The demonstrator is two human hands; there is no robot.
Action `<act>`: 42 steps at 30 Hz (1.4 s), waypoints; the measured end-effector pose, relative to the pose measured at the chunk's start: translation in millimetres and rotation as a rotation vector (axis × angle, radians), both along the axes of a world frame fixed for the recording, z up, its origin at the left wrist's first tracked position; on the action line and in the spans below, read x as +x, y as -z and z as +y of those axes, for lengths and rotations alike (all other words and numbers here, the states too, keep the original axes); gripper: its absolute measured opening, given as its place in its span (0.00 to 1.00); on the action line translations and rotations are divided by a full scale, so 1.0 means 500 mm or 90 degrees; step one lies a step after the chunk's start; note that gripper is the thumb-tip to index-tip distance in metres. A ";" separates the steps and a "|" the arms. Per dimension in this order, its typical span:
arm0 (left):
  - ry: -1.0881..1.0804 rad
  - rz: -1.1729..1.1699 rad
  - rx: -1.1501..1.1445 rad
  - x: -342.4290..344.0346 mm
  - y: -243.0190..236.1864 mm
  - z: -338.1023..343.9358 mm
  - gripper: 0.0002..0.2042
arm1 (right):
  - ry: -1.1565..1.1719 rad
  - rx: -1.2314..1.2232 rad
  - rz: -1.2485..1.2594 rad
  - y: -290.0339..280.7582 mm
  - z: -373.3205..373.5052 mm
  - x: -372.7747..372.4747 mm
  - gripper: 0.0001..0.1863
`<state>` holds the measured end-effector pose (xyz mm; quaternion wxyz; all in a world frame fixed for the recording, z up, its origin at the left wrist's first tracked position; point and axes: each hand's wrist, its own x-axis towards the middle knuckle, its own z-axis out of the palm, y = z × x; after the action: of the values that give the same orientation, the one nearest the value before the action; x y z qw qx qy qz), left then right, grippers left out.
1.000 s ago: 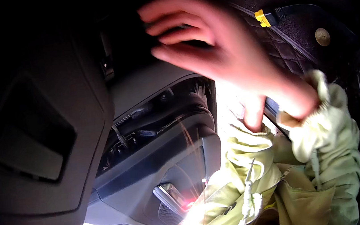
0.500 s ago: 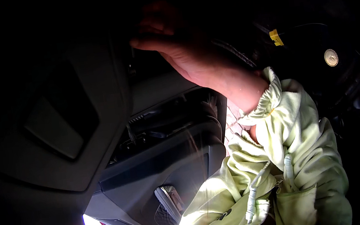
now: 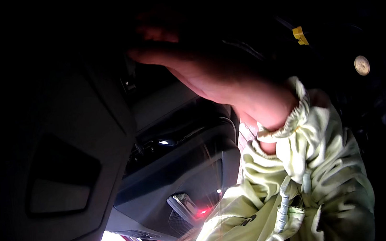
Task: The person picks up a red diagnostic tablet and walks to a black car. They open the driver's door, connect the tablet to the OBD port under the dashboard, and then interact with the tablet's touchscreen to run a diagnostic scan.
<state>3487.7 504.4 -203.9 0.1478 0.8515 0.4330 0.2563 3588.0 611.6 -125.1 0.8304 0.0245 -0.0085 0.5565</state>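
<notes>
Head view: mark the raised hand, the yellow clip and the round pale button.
raised hand (image 3: 205,66), head view, on the palm.
yellow clip (image 3: 299,35), head view, on its middle.
round pale button (image 3: 361,65), head view, on its face.

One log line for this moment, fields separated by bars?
scene: dark car interior | hand: raised to dark trim, fingers open | sleeve: pale green | other hand: unseen

Your hand (image 3: 196,67) reached up into the dark top of the view, its fingers (image 3: 146,56) just above and right of the large panel (image 3: 62,151) that filled the left side. Right of that panel sat the door trim (image 3: 180,170), with its handle (image 3: 182,206) low on it. Your sleeve (image 3: 303,155) ran down the lower right, beside the trim. A small clip (image 3: 299,35) and a round button (image 3: 362,65) lay further right, above the sleeve.
</notes>
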 end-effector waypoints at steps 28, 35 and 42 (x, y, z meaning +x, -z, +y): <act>-0.234 -0.483 0.128 0.089 -0.131 0.148 0.16 | 0.025 -0.122 -0.044 0.004 -0.016 0.015 0.18; -0.232 -0.243 0.216 0.083 -0.160 0.148 0.14 | 0.034 -0.102 -0.122 0.006 -0.012 0.004 0.17; -0.158 -0.604 0.036 0.098 -0.153 0.184 0.11 | 0.025 -0.092 -0.192 0.009 -0.016 0.022 0.20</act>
<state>3536.7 596.5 -127.5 0.2741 0.5866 0.4091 0.6430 3599.0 603.7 -129.5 0.8299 -0.1195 -0.0937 0.5369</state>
